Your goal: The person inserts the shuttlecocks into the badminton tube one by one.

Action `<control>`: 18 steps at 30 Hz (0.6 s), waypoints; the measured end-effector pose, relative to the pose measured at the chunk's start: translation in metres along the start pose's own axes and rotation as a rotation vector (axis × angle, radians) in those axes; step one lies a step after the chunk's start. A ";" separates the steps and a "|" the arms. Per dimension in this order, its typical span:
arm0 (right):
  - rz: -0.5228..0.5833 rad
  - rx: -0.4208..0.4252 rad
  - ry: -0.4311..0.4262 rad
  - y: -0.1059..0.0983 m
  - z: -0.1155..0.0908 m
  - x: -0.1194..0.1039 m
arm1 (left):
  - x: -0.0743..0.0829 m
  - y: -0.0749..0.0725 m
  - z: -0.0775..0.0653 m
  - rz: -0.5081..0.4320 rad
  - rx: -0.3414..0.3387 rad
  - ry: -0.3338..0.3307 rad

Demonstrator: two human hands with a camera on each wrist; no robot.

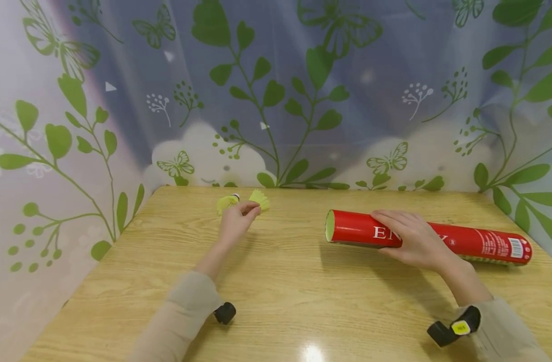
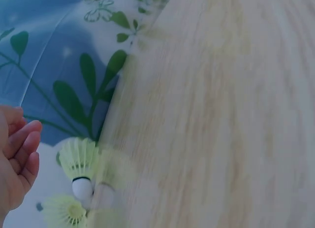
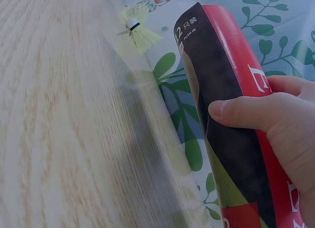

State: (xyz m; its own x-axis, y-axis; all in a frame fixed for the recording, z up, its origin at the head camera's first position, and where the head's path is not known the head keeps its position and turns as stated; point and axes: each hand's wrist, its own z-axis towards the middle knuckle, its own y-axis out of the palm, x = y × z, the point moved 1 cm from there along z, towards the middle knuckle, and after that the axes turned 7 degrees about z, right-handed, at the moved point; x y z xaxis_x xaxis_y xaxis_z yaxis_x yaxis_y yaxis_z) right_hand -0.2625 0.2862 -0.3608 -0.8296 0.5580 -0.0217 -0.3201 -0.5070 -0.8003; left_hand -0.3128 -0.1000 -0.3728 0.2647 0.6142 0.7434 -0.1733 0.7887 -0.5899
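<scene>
Two yellow-green shuttlecocks lie close together near the table's far edge, a left shuttlecock [image 1: 227, 203] and a right shuttlecock [image 1: 260, 199]. Over them, overlapping them in the head view, is my left hand [image 1: 237, 221]. Its fingers [image 2: 25, 149] are loosely bent with nothing between them, and both shuttlecocks stand apart from the hand in the left wrist view. My right hand [image 1: 414, 239] grips a red shuttlecock tube [image 1: 475, 241] around its middle. The thumb [image 3: 234, 112] lies along the tube's dark side. The tube's round end [image 1: 330, 226] points left, slightly raised over the table.
A wooden table [image 1: 285, 291] spans the work area. Behind and beside it hangs a curtain [image 1: 276, 110] printed with green leaves and butterflies. Each sleeve carries a black camera at the wrist [image 1: 224, 312].
</scene>
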 end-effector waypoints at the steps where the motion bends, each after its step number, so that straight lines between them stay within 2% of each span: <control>1: 0.000 -0.001 0.000 0.000 0.000 0.000 | -0.003 -0.003 0.001 0.000 0.007 -0.018; 6: -0.004 -0.007 0.007 0.002 -0.003 0.002 | -0.013 -0.016 0.007 0.011 0.045 -0.080; 13: -0.007 -0.011 0.005 0.002 -0.003 0.003 | -0.026 -0.028 0.018 0.090 0.155 -0.105; 18: -0.010 -0.006 -0.003 0.002 -0.003 0.002 | -0.031 -0.033 0.024 0.130 0.176 -0.117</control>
State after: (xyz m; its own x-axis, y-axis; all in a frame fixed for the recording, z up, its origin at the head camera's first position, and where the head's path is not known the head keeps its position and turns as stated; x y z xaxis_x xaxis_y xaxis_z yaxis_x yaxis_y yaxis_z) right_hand -0.2638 0.2885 -0.3646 -0.8279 0.5608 -0.0119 -0.3257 -0.4978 -0.8038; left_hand -0.3379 -0.1443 -0.3693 0.1198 0.7015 0.7026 -0.3641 0.6894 -0.6262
